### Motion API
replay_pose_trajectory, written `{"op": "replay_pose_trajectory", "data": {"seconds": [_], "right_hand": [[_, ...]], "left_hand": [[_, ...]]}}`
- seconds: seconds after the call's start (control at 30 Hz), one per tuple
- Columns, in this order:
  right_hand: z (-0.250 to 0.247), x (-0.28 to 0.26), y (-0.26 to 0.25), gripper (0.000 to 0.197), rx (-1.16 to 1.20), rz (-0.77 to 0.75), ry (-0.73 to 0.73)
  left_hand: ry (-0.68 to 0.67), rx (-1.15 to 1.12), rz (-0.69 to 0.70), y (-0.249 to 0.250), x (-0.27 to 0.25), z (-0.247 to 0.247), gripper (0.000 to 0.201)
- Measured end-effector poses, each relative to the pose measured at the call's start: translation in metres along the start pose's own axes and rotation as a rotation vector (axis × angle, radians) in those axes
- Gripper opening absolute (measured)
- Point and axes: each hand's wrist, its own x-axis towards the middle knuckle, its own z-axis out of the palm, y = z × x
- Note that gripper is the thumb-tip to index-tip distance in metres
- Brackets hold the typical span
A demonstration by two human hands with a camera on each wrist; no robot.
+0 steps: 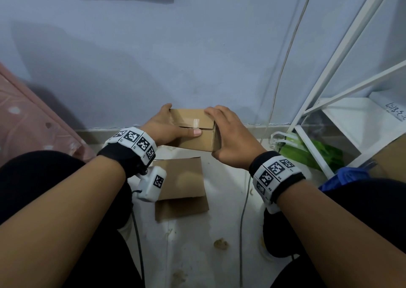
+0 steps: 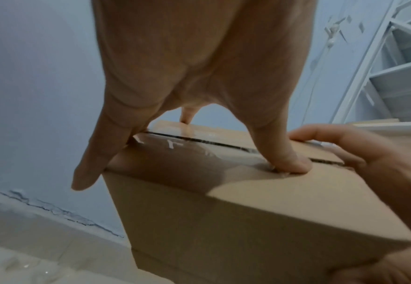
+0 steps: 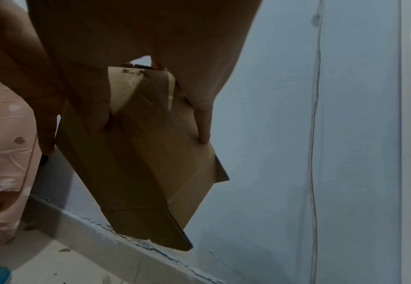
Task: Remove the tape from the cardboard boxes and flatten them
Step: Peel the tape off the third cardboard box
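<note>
Nearest, the person's 2 bare forearms reach forward over dark-clad knees, each wrist wrapped in a black band point(image 1: 123, 153) carrying white blocks printed with black square markers. On the pale floor point(image 1: 197, 243) between the knees lies a flattened cardboard piece point(image 1: 182, 188), partly covered by the white unit hanging under the left wrist, with a grey cable point(image 1: 242, 221) running along the floor to its right. Above it, held off the floor in both hands, is a small closed cardboard box point(image 1: 195, 129). The left hand point(image 1: 163, 127) takes it from the left side: the grip is clasped on the box, fingers curled over its far edge and the thumb lying across the top. In the left wrist view that thumb presses beside the dark seam where the 2 top flaps meet, on a strip of clear tape point(image 2: 194, 151) that runs along the seam. The right hand point(image 1: 232, 138) clasps the right end, fingers over the top and thumb under the near corner. In the right wrist view a lower flap of the box stands slightly open. Further right sit a blue object point(image 1: 345, 177) and a green bag point(image 1: 307, 153) at the foot of a white shelf frame point(image 1: 329, 89). On the left is pink patterned fabric point(image 1: 26, 120). Behind everything rises a pale blue wall point(image 1: 153, 56), a thin cord hanging down it.
</note>
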Motion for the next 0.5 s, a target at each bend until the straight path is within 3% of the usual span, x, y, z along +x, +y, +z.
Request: {"op": "replay_pose_trajectory", "data": {"seconds": [0.4, 0.5], "right_hand": [[0.009, 0.001, 0.009, 0.091, 0.022, 0.01, 0.017], [0.008, 0.003, 0.013, 0.09, 0.018, -0.004, 0.043]], "left_hand": [[0.088, -0.079, -0.001, -0.003, -0.003, -0.009, 0.1], [0.061, -0.068, -0.018, -0.001, -0.003, -0.007, 0.111]]}}
